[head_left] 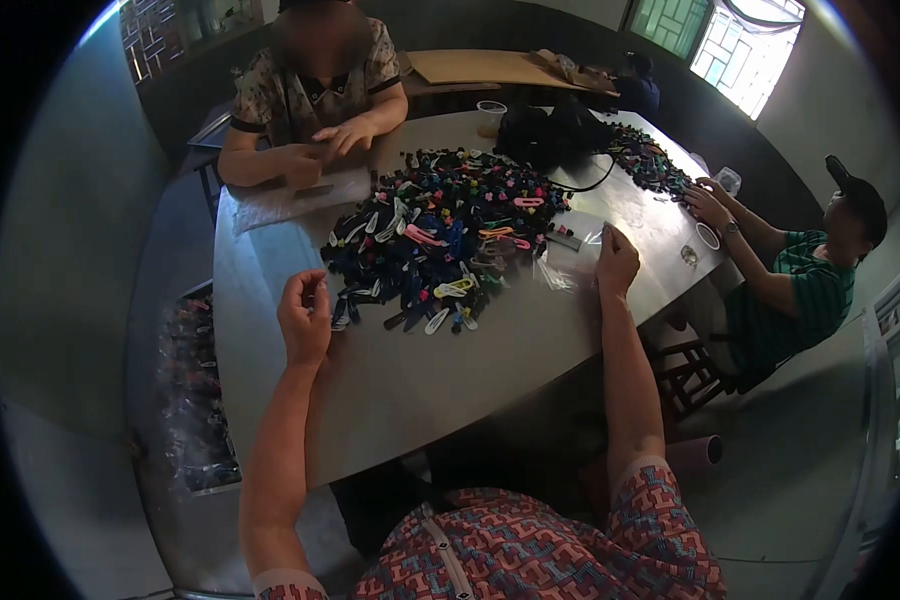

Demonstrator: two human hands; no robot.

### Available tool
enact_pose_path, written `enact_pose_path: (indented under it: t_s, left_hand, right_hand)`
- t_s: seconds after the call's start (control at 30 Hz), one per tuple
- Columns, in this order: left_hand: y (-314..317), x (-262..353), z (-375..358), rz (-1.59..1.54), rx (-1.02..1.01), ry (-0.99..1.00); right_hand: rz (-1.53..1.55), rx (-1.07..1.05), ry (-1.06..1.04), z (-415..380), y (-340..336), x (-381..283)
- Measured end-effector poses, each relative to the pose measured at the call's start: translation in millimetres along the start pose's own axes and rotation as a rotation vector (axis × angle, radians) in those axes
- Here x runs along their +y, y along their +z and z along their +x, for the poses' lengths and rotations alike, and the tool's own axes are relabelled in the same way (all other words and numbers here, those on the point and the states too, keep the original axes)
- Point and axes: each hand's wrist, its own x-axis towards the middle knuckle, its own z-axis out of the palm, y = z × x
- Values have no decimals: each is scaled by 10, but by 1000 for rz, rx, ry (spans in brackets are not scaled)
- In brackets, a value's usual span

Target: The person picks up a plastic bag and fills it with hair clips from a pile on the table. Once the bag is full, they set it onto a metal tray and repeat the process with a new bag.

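Observation:
A large pile of small hair clips (440, 230) in many colours covers the middle of the metal table (400, 390). My left hand (305, 312) is above the table at the pile's left front edge, fingers curled; whether it holds anything is too small to tell. To the right of the pile, my right hand (617, 260) is raised with its fingertips pinched together near a thin clear strip. Clear plastic strips (553, 273) and a small grey card of clips (564, 237) lie between the pile and my right hand.
Across the table a person (320, 90) works over plastic bags (305, 200). At the right, another person (810, 270) reaches to a second clip pile (650, 160). A black bag (555, 130) and a cup (491, 118) stand behind. A crate of bagged clips (195, 390) sits at lower left.

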Motion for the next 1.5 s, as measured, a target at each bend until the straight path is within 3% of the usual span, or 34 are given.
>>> enact_pose_path:
  t_s: [0.13, 0.2, 0.27, 0.4, 0.5, 0.57, 0.63, 0.67, 0.7, 0.73, 0.77, 0.83, 0.87, 0.9, 0.97, 1.0, 1.07, 1.2, 1.43, 1.5]
  left_hand:
    - [-6, 5, -4, 24, 18, 34]
    - [-15, 28, -8, 29, -9, -3]
    - [-5, 52, -12, 30, -6, 7]
    - [6, 72, -26, 27, -4, 25]
    - [5, 207, -47, 49, -64, 57]
    - [-27, 295, -56, 57, -121, 50]
    - [-33, 502, -67, -145, -298, -49]
    - [2, 537, -74, -129, -280, -55]
    - [36, 564, -79, -338, -323, -155]
    - [41, 576, -85, -547, -362, -251]
    - [9, 574, -91, -529, -345, -255]
    - [-63, 621, -88, -736, -659, -446]
    - [-70, 645, -77, -663, -682, -468]
    - [-71, 585, -78, -650, -668, -469]
    - [-51, 384, -98, -618, -515, -654]
    - [-59, 406, -87, -615, -506, -657]
    - [-75, 438, -43, -757, -294, -774]
    - [-108, 393, 0, -737, -207, -784]
    - [-94, 346, 0, -803, -160, -753]
    - [-82, 348, -14, -823, -129, -727]
  right_hand:
    - [88, 74, 35, 26, -6, 29]
    - [335, 170, 68, 59, 9, 31]
    - [392, 149, 71, 76, -55, -22]
    - [419, 106, -71, -42, -240, -636]
    - [359, -200, -214, -165, -302, -1186]
    - [519, -463, -241, -318, -283, -1668]
    - [496, -632, -278, -469, -122, -1949]
    - [469, -735, -309, -551, -101, -2174]
    - [485, -864, -232, -650, -16, -2307]
    - [540, -907, -267, -759, 102, -2417]
    - [596, -948, -303, -852, 221, -2519]
    - [616, -1049, -286, -998, 403, -2678]
    - [614, -1023, -369, -1059, 487, -2756]
    - [613, -992, -451, -1097, 559, -2823]
    - [572, -1084, -490, -1108, 609, -2895]
    - [631, -1110, -351, -1119, 604, -2930]
    - [798, -1097, -141, -1162, 757, -2839]
    - [896, -883, -84, -1287, 747, -2703]
    - [939, -1004, -2, -1396, 738, -2694]
    - [1003, -1143, 76, -1435, 723, -2706]
